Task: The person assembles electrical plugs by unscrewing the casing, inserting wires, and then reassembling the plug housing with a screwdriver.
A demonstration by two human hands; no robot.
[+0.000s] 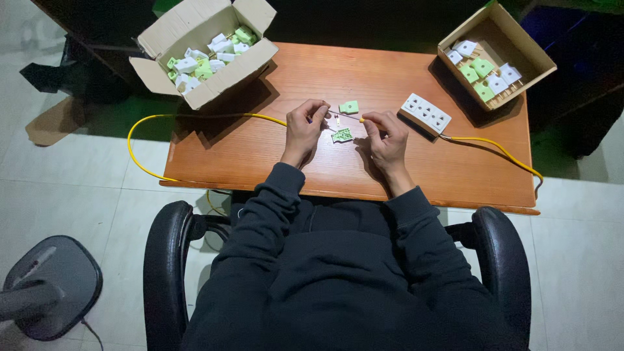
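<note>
1. Nearest, the left hand (pixel 303 130) pinches a yellow cable (pixel 195 117); the right hand (pixel 385 136) pinches its thin end.
2. Between them lies a green plug half (pixel 342 135), another (pixel 349 106) just beyond.
3. Farther right sits a white socket strip (pixel 426 113).
4. Two boxes (pixel 201 45) hold plugs at the table's (pixel 260 149) far corners.

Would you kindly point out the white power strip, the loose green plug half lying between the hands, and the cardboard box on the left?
White power strip (pixel 426 114), head view, middle of its socket face.
Green plug half (pixel 342 135), head view, its centre.
Left cardboard box (pixel 224 78), head view, its front wall.
</note>
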